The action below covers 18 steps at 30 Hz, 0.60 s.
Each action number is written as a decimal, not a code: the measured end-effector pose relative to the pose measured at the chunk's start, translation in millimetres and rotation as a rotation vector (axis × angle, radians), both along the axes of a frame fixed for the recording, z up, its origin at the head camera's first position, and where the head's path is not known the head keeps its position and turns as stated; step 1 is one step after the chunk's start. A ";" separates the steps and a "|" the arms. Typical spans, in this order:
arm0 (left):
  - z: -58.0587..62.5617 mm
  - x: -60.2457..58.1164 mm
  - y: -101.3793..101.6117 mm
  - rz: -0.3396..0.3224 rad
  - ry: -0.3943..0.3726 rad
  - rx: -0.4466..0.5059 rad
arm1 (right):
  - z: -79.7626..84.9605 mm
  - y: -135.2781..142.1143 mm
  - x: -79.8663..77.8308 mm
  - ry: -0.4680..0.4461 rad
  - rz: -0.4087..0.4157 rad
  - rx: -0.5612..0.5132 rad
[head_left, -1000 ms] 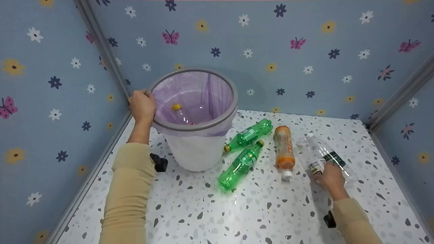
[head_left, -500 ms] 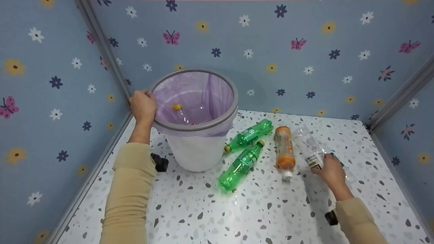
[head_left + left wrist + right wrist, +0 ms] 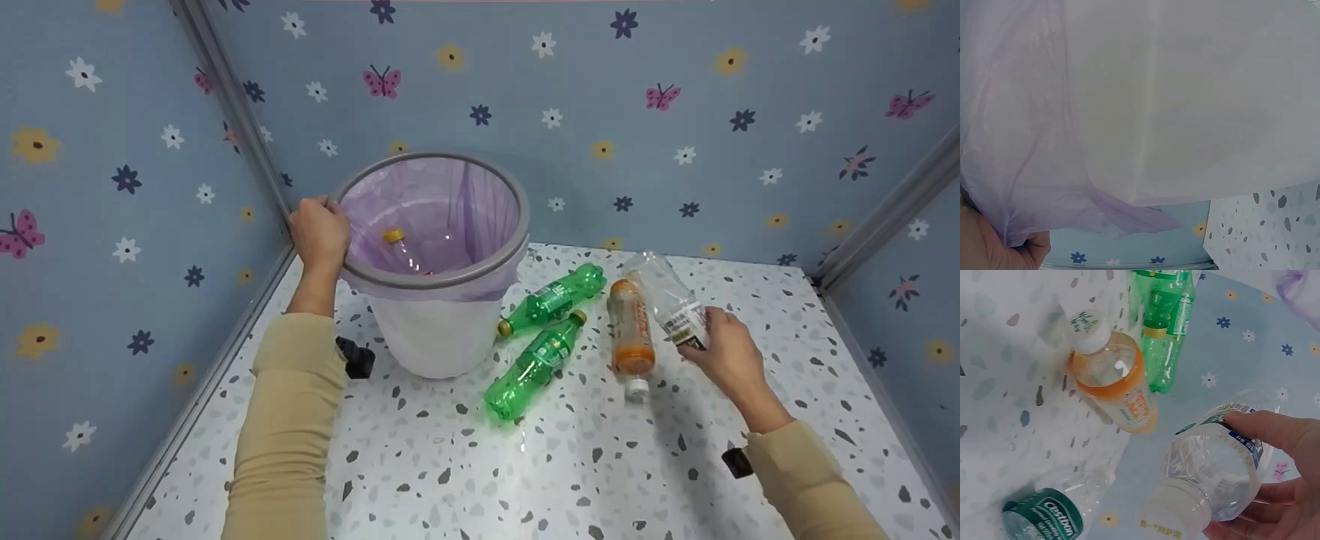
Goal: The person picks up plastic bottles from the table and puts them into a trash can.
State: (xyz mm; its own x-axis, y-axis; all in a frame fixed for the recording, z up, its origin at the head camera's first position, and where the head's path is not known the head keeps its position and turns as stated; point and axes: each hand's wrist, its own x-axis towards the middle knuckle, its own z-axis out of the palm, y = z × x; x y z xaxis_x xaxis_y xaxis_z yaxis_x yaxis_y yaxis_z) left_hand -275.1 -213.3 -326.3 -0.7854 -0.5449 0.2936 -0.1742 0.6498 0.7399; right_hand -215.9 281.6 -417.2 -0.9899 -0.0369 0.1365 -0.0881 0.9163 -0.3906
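Note:
My left hand (image 3: pixel 320 232) grips the grey rim (image 3: pixel 517 232) of a white trash bin (image 3: pixel 439 341) and its purple liner (image 3: pixel 442 199). A clear bottle with a yellow cap (image 3: pixel 395 240) is inside. My right hand (image 3: pixel 735 360) holds a clear plastic bottle (image 3: pixel 664 289) with a whitish label; in the right wrist view, thumb and fingers wrap round this bottle (image 3: pixel 1224 467). Just left of it lies an orange-labelled bottle (image 3: pixel 632 330) with a white cap. A green-labelled clear bottle (image 3: pixel 1047 514) lies below in the right wrist view, and I cannot make it out in the head view.
Two green bottles lie on the speckled tabletop (image 3: pixel 570 472) right of the bin: the upper green bottle (image 3: pixel 555 300) and the lower green bottle (image 3: pixel 534 367). Flower-patterned walls (image 3: pixel 570 75) enclose the back and sides.
My right hand has taken up the clear whitish-labelled bottle and moved it up and to the left, away from the green-labelled bottle. The left hand stays on the bin rim.

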 end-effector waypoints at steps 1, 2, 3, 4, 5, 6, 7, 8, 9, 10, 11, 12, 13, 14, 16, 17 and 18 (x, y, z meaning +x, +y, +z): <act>-0.1 0.1 0.0 -0.001 0.002 0.000 | 4.4 -2.7 0.3 0.007 0.009 -0.002; -0.1 0.3 0.0 0.000 0.004 0.000 | 8.9 -5.4 0.9 0.012 0.016 -0.003; -0.2 0.3 -0.1 -0.001 0.003 0.001 | 13.1 -8.1 1.3 0.018 0.024 -0.003; 0.0 0.5 -0.1 -0.001 0.001 0.004 | 17.7 -10.9 1.5 0.021 0.031 -0.002; 0.0 0.6 -0.1 -0.001 -0.001 0.006 | 22.3 -13.8 1.7 0.023 0.036 -0.001; 0.0 0.6 -0.2 -0.001 -0.003 0.007 | 26.7 -16.7 2.1 0.026 0.042 -0.001; 0.0 0.5 -0.4 -0.001 -0.006 0.010 | 31.0 -19.6 2.4 0.030 0.048 0.001; 0.1 0.5 -0.4 -0.002 -0.006 0.019 | 35.0 -22.5 2.6 0.033 0.052 0.003; 0.0 0.4 -0.7 -0.002 -0.007 0.020 | 38.7 -25.3 2.8 0.038 0.058 0.009; 0.1 0.4 -0.7 -0.003 -0.007 0.020 | 42.4 -28.1 3.0 0.045 0.063 0.015; -0.1 0.3 -0.8 -0.003 -0.007 0.020 | 45.9 -31.0 3.2 0.054 0.068 0.019; -0.2 0.3 -0.9 -0.003 -0.005 0.019 | 49.1 -33.7 3.3 0.062 0.073 0.024; -0.3 0.5 -0.8 -0.004 -0.004 0.025 | 52.1 -36.4 3.1 0.069 0.078 0.030; -0.5 0.6 -0.6 -0.005 -0.001 0.024 | 54.9 -38.9 3.0 0.076 0.081 0.035; -0.5 0.9 -0.5 -0.006 -0.005 0.020 | 60.5 -43.7 2.5 0.088 0.089 0.042; -0.5 1.0 -0.4 -0.007 -0.007 0.022 | 63.4 -46.0 2.1 0.091 0.092 0.041; -0.3 1.1 -0.4 -0.007 -0.007 0.022 | 66.3 -48.2 1.8 0.094 0.096 0.043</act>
